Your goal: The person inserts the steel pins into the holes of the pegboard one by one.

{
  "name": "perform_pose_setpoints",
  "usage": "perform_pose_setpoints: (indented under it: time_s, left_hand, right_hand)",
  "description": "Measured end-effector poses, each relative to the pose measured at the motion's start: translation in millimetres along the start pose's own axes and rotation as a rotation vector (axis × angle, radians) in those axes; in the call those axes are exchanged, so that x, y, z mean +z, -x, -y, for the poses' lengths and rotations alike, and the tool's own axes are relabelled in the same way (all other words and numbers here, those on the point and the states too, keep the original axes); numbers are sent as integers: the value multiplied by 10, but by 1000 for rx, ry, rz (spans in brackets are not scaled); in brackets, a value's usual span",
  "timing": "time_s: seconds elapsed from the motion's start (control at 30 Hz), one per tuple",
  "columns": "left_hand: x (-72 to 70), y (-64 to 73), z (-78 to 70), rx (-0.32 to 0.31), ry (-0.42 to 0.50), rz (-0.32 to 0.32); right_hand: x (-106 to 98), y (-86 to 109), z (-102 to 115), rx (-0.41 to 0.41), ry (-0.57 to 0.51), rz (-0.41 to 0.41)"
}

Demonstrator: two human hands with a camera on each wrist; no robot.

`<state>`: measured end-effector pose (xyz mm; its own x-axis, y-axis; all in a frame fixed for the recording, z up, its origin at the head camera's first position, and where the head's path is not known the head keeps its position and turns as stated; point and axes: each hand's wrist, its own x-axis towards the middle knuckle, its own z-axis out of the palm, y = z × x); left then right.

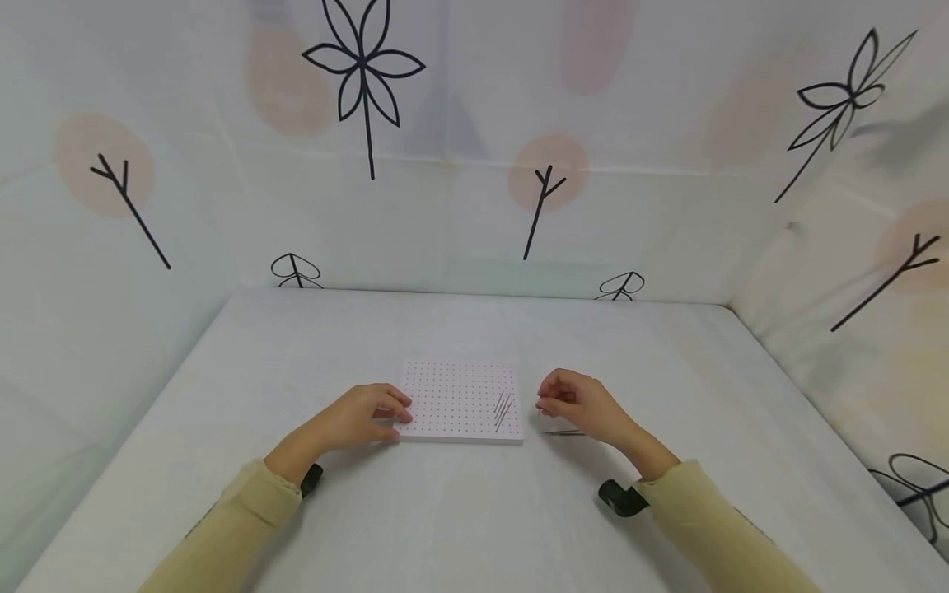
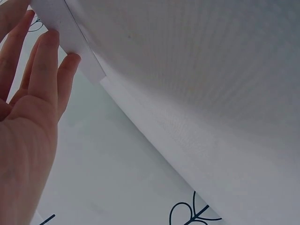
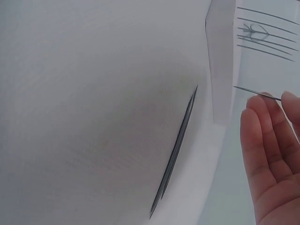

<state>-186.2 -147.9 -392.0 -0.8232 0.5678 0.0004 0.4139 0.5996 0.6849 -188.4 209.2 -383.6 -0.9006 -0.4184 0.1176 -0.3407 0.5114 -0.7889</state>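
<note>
A right hand (image 1: 582, 405) is pinching a thin pin (image 3: 246, 90) beside a perforated board (image 1: 452, 403); the left hand (image 1: 359, 416), fingers (image 2: 43, 70) loosely apart, is touching its edge.

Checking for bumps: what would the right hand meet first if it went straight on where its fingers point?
Most likely the thin dark rods standing in the white board; the right hand looks high enough to clear the board's side, though depth is unclear.
</note>
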Motion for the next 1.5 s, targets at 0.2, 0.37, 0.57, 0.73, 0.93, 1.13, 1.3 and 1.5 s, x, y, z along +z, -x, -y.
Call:
perform_pose_setpoints:
  time_s: [0.2,0.37,0.57,0.73,0.93,1.13,1.3,1.5]
  left_hand:
    - [-1,1,3,2,6,1]
    - [-3,1,1,-6,11,1]
    - [-5,1,2,-3,-2,-2]
    - [-8,3,1,-1,-4,2]
    - [-12,10,0,-12,6,5]
    - [-6,9,11,8,-1,7]
    - [-5,9,16,14,-3,4]
    - [-5,0,20,8,1,7]
  right_hand:
    - [21,-15,39,-7,-31,15]
    - [43,-27,60,-7,-45,17]
    - [77,-42,93,-10,-54,17]
    - [107,-53,107,-3,-64,18]
    - [146,-72,110,-26,-53,21]
    - [176,-76,129,-24,-49,20]
    - [210,-82,186,-1,-62,25]
    - [216,-58,361,-6,-58,26]
